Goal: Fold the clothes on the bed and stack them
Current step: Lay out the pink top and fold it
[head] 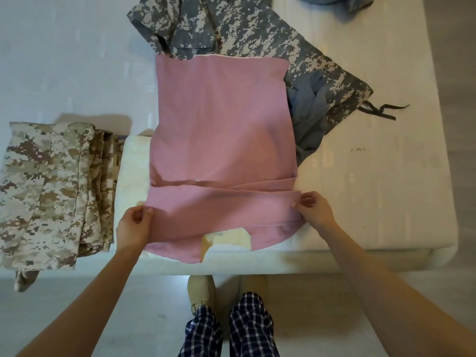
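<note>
White bed: pink garment at near edge; left hand, right hand pinch its sides.

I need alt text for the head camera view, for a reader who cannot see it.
A person's left hand and right hand pinch the sides of a pink cloth garment lying on a white bed. A folded tan camouflage garment lies to its left, an unfolded grey camouflage garment beyond it.
</note>
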